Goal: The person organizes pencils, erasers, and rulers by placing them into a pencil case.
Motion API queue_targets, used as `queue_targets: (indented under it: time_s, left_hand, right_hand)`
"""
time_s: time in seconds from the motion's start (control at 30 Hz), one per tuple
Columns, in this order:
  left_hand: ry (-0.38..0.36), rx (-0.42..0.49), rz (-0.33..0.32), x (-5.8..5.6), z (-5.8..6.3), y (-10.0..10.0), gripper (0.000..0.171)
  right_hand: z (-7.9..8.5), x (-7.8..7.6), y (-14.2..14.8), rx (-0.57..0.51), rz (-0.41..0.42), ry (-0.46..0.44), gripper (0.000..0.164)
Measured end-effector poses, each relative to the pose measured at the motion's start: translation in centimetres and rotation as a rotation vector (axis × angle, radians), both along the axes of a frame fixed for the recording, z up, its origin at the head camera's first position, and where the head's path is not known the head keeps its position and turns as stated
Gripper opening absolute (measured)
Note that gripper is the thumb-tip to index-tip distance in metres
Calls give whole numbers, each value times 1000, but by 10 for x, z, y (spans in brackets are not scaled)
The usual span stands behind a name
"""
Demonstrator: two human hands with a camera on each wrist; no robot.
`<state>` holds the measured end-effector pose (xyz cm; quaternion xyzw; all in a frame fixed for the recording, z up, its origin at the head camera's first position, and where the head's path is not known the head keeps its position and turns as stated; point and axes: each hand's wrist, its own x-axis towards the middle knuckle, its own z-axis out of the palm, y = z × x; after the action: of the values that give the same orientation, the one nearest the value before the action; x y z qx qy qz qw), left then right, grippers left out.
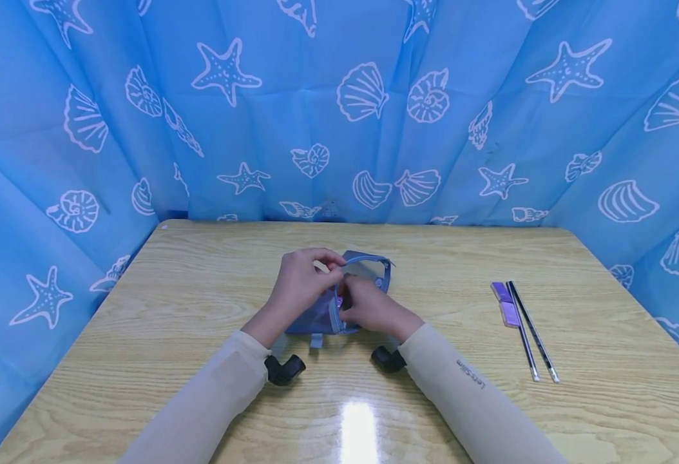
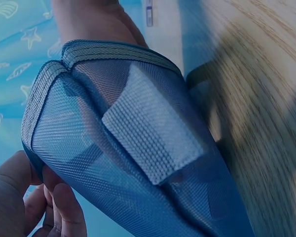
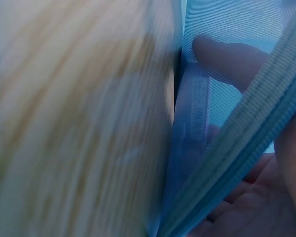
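We see the pouch (image 1: 312, 317) at the middle of the table (image 1: 200, 290), between the two hands. As far as the hands let us see, its long axis slants from the near left to the far right; its mouth gapes upward and to the right, and a tab (image 1: 316, 340) juts from its near edge toward the person.

The pouch is blue, thin see-through mesh, edged by a ribbed zip (image 1: 335, 317) which is undone round the mouth. In the left wrist view the tab looks pale and coarsely woven, and fingers show dimly through the mesh.

The left hand (image 1: 305, 277) pinches the rim of the mouth between thumb and finger. The right hand (image 1: 372, 306) reaches into the mouth, its fingertips partly hidden; a bit of purple shows by them, but we cannot tell whether they grasp it.

Bare wood lies between the pouch and the far edge, where the curtain (image 1: 310, 122) hangs, and more wood stretches to the left. To the right, well apart from the pouch, we find two pencils (image 1: 534, 332), far ends together and near ends spread, with two purple pieces (image 1: 510, 314) lying end to end just beside them.
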<state>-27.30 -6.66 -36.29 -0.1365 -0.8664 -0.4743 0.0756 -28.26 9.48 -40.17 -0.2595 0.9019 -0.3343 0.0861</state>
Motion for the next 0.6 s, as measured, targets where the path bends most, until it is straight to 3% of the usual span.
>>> queue_targets:
  time_s: [0.6]
  left_hand:
    - [-13,0,-11,-1,-2,2,18]
  right_hand:
    - [-5,-1,-2,19,-52,25,22]
